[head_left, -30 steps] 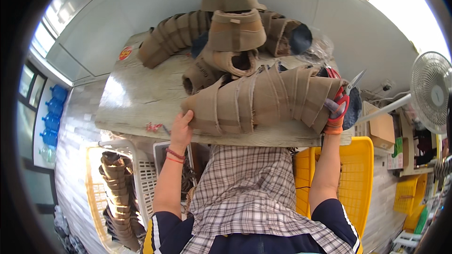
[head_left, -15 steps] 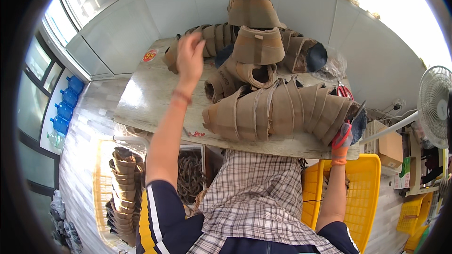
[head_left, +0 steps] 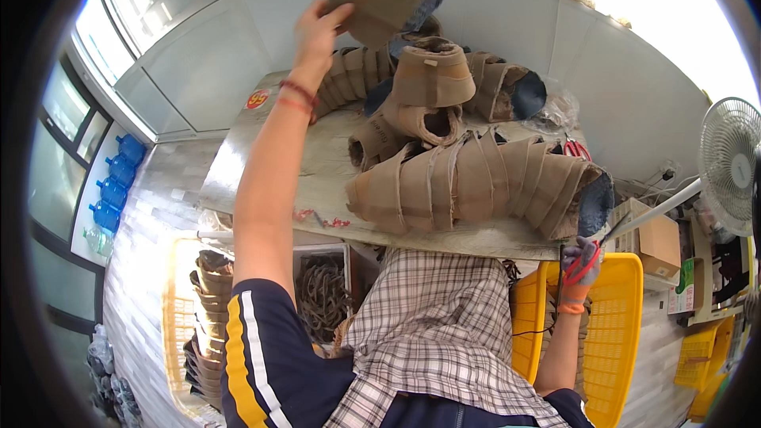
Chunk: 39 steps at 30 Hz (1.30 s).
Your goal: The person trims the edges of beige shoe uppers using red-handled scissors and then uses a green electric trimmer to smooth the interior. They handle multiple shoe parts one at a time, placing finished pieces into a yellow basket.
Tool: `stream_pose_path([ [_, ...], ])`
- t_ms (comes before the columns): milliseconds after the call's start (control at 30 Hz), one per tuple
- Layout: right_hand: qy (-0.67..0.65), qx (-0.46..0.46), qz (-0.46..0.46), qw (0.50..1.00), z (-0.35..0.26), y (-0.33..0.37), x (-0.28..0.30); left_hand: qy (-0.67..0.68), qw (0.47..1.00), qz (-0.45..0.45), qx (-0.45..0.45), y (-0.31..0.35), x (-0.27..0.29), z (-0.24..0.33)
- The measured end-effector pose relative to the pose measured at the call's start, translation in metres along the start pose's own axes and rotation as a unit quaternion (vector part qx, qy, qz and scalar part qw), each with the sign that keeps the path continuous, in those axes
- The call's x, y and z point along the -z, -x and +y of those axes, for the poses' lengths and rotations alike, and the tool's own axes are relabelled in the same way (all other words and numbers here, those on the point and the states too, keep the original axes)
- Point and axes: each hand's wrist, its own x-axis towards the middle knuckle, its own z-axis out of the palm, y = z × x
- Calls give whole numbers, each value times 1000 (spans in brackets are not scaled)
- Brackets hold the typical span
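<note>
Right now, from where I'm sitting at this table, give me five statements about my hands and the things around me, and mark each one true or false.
1. Your left hand holds a brown tapered piece raised above the table. True.
2. Your right hand is empty. False: it is gloved and holds red-handled scissors.
3. A row of nested brown pieces lies along the table's near side. True.
4. The white fan is on your left. False: it is on your right.
5. The yellow basket at your right is up on the table. False: it is below the tabletop.
</note>
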Motion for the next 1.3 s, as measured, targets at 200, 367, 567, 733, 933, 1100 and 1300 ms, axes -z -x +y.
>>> stream_pose_path([
  [200,62,50,-97,992,-42,63,-21,228,964,53,128,144,83,73],
  [367,123,86,-213,965,-79,101,-40,372,876,-5,306,259,103,88],
  [567,352,74,-268,894,-117,129,-71,388,784,-13,485,345,105,63],
  [733,583,326,-303,680,-141,125,-114,401,753,-52,519,362,88,40],
  [933,639,353,-346,590,-130,116,-126,421,760,-77,489,371,75,28],
  [1100,641,374,-392,544,-118,118,-134,434,761,-82,476,373,66,29],
  [1300,633,395,-404,529,-103,113,-139,364,787,-66,493,370,56,31],
])
